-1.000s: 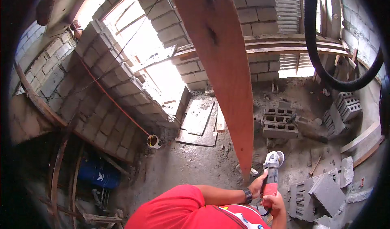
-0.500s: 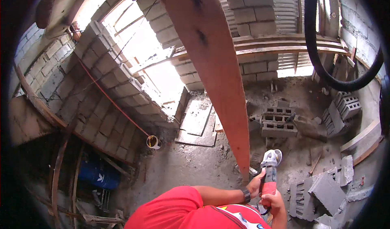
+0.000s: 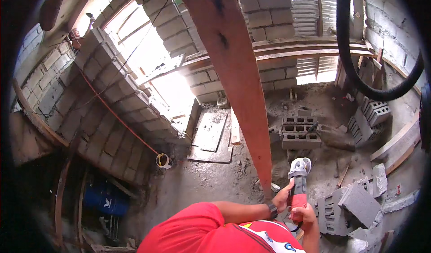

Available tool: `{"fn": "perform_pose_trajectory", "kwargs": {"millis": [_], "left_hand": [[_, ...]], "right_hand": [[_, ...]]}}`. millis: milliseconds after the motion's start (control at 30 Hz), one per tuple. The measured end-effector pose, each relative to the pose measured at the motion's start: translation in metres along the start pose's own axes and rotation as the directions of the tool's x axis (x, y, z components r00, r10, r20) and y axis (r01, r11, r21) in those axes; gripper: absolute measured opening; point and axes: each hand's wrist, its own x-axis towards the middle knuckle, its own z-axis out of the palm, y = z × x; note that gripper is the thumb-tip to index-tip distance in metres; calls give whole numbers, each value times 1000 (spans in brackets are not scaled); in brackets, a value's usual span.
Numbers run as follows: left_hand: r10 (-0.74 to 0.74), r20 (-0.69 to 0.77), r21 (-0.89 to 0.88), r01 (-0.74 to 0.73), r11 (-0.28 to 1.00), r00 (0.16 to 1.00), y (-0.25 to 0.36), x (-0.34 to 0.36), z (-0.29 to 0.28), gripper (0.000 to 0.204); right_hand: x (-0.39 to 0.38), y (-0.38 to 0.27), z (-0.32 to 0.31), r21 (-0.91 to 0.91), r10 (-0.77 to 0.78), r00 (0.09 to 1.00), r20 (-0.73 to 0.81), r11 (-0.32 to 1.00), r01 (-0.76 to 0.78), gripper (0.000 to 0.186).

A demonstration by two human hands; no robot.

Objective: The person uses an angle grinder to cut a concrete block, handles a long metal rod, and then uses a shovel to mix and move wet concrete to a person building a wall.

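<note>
An angle grinder [image 3: 298, 183] with a grey metal head, dark body and red rear housing points away from me, its pale disc at the far end. My left hand [image 3: 282, 198], with a dark watch on the wrist, is closed against the left side of its body; some fingers are hidden beneath. My right hand [image 3: 306, 214] wraps round the red rear part, and a dark cord hangs below it. Just left of the grinder, a long reddish-brown wooden post [image 3: 242, 87] slants across the view, apart from both hands.
Hollow concrete blocks [image 3: 301, 140] are stacked ahead, and broken blocks [image 3: 354, 208] lie at the right. A white bucket [image 3: 163, 160] and flat boards [image 3: 209, 134] rest on the floor. A blue drum [image 3: 105, 199] lies left. Another person [image 3: 75, 37] is beyond the block wall.
The surroundings have shifted slightly left in view. Both hands still hold the grinder, which sits slightly higher relative to the post's lower end. The distant person now has an arm raised.
</note>
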Motion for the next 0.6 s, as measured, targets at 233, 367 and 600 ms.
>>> {"fn": "perform_pose_trajectory", "kwargs": {"millis": [233, 367, 600], "left_hand": [[25, 112, 182, -45, 982, 993, 13, -10, 52, 70], [0, 171, 86, -15, 996, 985, 11, -3, 43, 65], [-99, 225, 124, 73, 990, 969, -18, 10, 38, 58]], "right_hand": [[-10, -8, -16, 219, -109, 994, 15, 970, 103, 36], [-19, -16, 0, 185, -177, 982, -68, 965, 187, 35], [-34, 19, -15, 171, -173, 963, -205, 963, 210, 43]]}}
